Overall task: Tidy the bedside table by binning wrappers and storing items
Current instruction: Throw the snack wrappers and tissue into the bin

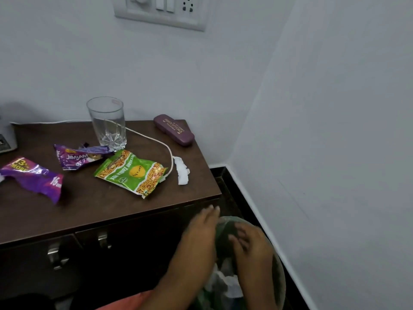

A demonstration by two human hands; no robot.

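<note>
By the bedside table [100, 209], left hand [200, 231] and right hand [253, 249] hang over the bin [280, 276], fingers [211, 212] relaxed, empty.

A crumpled purple wrapper [33, 177] lies at the far left. A second purple wrapper [78, 156] and a green packet [131, 173] lie mid-frame. A clear glass [108, 124] stands upright just behind them. A purple case [174, 129] lies further right.

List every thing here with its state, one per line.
Glass, upright on table.
Spectacle case, closed.
Green snack packet, lying flat.
Jim Jam wrapper, crumpled, on table.
Purple wrapper, crumpled, on table.
White paper scrap, crumpled.
Drawers, shut.
Bin, holds white paper.
Left hand, fingers straight, empty.
Right hand, over bin, grip unclear.
</note>
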